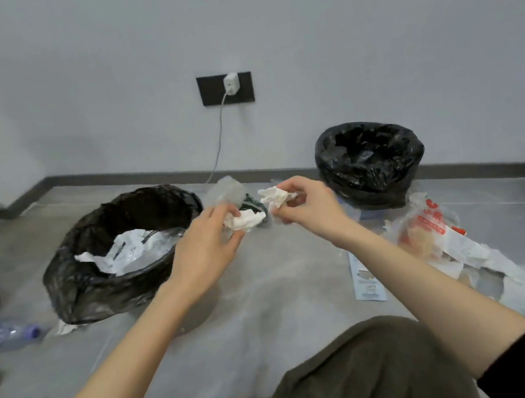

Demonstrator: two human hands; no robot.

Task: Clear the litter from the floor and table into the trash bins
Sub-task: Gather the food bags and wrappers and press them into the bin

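Holding crumpled white tissue, both hands meet above the grey floor (271, 301): the left hand (207, 242) pinches one wad (244, 221), the right hand (307, 207) grips another wad (272, 196). The left bin (94, 279), black-lined, already holds paper; the right bin (370, 163) stands near the wall. A torn plastic bag (433, 232) lies at right.

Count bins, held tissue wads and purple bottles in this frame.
Bins: 2, left bin, right bin
Tissue wads: 2, first wad in left hand, second wad in right hand
Purple bottle: 1
Total: 5
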